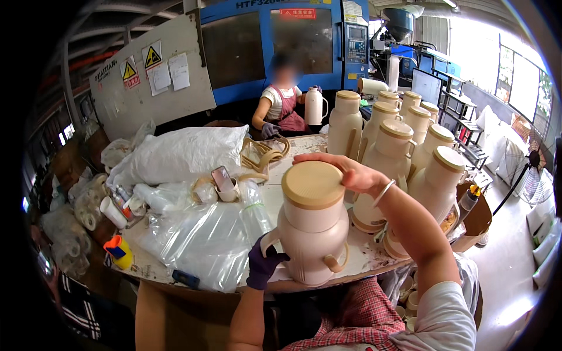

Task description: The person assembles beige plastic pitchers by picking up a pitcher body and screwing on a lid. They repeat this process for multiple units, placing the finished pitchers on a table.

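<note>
A cream plastic jug (310,237) with a tan round lid (313,184) stands at the near edge of the round table (281,285). My left hand (264,263), in a dark purple glove, grips the jug low on its left side by the handle. My bare right hand (345,171), a bangle on its wrist, lies flat across the far side of the lid. Several finished jugs of the same kind (404,146) stand packed together just right of it.
Clear plastic bags (202,234), a full white sack (181,153), loose tan handles (263,153) and an orange cup (119,251) crowd the table's left half. A seated person (280,108) holds a jug across the table. A blue machine (275,41) stands behind. A fan (535,175) is at right.
</note>
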Available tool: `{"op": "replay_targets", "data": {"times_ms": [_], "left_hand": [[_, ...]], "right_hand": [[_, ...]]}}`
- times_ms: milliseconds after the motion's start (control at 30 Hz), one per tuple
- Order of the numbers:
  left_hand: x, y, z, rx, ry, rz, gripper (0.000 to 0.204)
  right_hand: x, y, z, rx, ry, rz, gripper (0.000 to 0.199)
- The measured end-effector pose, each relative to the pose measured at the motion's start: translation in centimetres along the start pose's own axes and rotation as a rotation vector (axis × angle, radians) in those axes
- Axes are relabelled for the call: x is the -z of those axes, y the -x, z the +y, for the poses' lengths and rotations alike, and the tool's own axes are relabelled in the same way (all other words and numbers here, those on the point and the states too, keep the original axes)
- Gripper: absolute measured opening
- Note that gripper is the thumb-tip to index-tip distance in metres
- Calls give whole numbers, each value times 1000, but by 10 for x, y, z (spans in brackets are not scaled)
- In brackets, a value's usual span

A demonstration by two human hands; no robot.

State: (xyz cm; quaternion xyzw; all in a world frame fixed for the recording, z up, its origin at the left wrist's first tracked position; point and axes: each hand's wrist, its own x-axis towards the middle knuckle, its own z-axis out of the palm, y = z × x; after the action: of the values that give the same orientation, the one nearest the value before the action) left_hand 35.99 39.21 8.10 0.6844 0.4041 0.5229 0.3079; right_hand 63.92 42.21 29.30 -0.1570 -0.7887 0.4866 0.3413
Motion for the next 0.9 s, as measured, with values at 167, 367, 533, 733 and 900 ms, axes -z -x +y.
{"op": "replay_targets", "data": {"times_ms": [167, 367, 533, 733, 900], "left_hand": [[-17, -1, 4, 2, 60, -13, 61], [-102, 56, 38, -112, 17, 102, 79], [-195, 58, 88, -354, -22, -216, 99], [-184, 47, 97, -219, 70, -210, 89], [-92, 71, 104, 105, 389, 18, 33]], "right_hand": [[10, 27, -21, -104, 278, -15, 132], [-41, 45, -24, -229, 1283, 623, 117], [-91, 18, -7, -342, 1823, 913, 115], [-73, 15, 1, -361, 1853, 944, 102], [-75, 76, -15, -97, 673, 831, 65]]}}
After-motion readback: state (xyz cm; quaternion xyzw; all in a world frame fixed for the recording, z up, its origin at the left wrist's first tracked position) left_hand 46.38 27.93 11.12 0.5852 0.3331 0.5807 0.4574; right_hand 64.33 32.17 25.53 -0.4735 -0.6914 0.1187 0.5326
